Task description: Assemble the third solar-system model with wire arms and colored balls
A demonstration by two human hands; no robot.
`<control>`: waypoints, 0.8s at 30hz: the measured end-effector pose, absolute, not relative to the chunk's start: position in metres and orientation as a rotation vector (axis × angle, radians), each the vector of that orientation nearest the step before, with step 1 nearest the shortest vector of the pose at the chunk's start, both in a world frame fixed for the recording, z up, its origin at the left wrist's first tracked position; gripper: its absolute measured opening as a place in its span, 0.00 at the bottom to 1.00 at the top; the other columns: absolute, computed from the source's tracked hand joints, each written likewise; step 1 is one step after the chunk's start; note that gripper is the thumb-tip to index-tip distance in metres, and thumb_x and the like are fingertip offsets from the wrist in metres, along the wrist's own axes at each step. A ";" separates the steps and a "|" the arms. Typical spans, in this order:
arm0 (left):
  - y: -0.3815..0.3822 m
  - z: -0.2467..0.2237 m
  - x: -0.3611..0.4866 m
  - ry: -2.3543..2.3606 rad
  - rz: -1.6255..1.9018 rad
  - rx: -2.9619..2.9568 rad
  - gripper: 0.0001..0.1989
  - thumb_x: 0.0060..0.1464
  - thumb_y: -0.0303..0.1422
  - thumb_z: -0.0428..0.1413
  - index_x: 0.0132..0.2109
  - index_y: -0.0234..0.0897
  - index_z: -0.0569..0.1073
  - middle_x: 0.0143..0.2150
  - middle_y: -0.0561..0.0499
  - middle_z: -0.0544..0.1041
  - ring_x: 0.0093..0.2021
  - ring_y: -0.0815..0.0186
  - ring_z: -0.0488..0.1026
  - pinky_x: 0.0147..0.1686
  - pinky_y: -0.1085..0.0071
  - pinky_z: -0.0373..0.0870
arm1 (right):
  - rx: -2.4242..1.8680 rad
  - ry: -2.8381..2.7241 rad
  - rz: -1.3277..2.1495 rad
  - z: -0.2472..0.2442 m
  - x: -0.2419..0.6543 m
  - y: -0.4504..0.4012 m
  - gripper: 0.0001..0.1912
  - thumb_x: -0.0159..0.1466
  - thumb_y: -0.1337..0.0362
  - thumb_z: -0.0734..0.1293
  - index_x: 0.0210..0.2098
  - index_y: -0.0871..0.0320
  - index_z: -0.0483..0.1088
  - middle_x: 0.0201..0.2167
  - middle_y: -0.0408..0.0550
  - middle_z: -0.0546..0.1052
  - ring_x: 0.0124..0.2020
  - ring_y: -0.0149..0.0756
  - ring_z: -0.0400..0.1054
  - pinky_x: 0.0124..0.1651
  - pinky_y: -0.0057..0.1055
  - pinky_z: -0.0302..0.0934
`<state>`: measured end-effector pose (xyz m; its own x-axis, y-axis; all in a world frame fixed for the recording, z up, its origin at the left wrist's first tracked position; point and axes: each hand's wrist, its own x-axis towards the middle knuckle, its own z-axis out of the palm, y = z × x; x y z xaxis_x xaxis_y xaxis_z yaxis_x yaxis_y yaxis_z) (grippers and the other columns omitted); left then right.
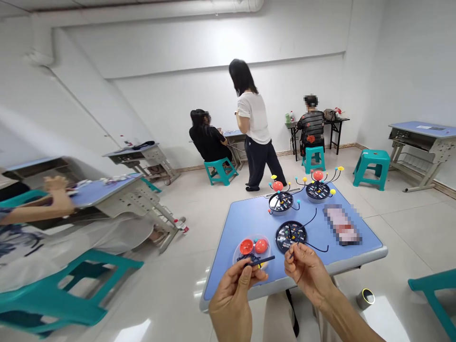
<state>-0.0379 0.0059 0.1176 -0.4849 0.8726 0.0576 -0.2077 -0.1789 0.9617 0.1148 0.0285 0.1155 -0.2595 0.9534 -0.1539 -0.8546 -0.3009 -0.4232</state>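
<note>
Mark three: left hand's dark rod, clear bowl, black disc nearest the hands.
Dark rod (264, 261), head view, exposed shaft.
Clear bowl (235, 253), head view, left wall.
Black disc (284, 240), head view, top face.

Both bare hands are raised at the lower middle of the view, fingertips turned toward each other but apart. The left hand (231, 297) rises from the bottom edge, its thumb (243, 285) pressed inward against the curled fingers in a pinch. The right hand (307, 271) sits slightly higher, thumb and fingertips drawn together; its bare forearm (349, 311) slants in from the lower right.
</note>
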 end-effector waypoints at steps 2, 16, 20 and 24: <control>0.006 0.118 -0.038 1.296 1.769 0.837 0.20 0.41 0.42 0.67 0.38 0.34 0.76 0.23 0.52 0.79 0.24 0.64 0.77 0.30 0.69 0.79 | -0.427 -0.269 1.869 0.115 0.115 0.029 0.15 0.47 0.63 0.80 0.26 0.63 0.73 0.23 0.44 0.74 0.23 0.23 0.64 0.28 0.20 0.59; 0.002 0.122 -0.031 1.309 1.738 0.903 0.18 0.44 0.42 0.66 0.39 0.35 0.76 0.25 0.52 0.79 0.26 0.63 0.78 0.30 0.67 0.80 | -0.278 -0.258 1.921 0.115 0.120 0.034 0.13 0.50 0.65 0.78 0.26 0.61 0.71 0.23 0.41 0.69 0.21 0.22 0.56 0.24 0.22 0.54; 0.002 0.123 -0.030 1.297 1.727 0.922 0.18 0.44 0.42 0.65 0.38 0.34 0.76 0.25 0.51 0.79 0.25 0.62 0.78 0.29 0.66 0.80 | -0.309 -0.304 1.883 0.114 0.117 0.036 0.13 0.51 0.64 0.78 0.26 0.60 0.70 0.23 0.41 0.69 0.21 0.23 0.57 0.25 0.23 0.54; 0.002 0.125 -0.029 1.294 1.715 0.955 0.17 0.45 0.42 0.65 0.37 0.34 0.76 0.24 0.51 0.79 0.25 0.62 0.78 0.29 0.66 0.80 | -0.411 -0.376 1.740 0.114 0.114 0.034 0.14 0.52 0.61 0.77 0.26 0.60 0.70 0.24 0.43 0.72 0.24 0.25 0.61 0.28 0.24 0.56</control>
<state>-0.0286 0.0018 0.1254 -0.4226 0.8992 0.1134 -0.1377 -0.1873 0.9726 0.1141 0.0338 0.1140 -0.1902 0.9793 -0.0694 -0.8631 -0.2004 -0.4636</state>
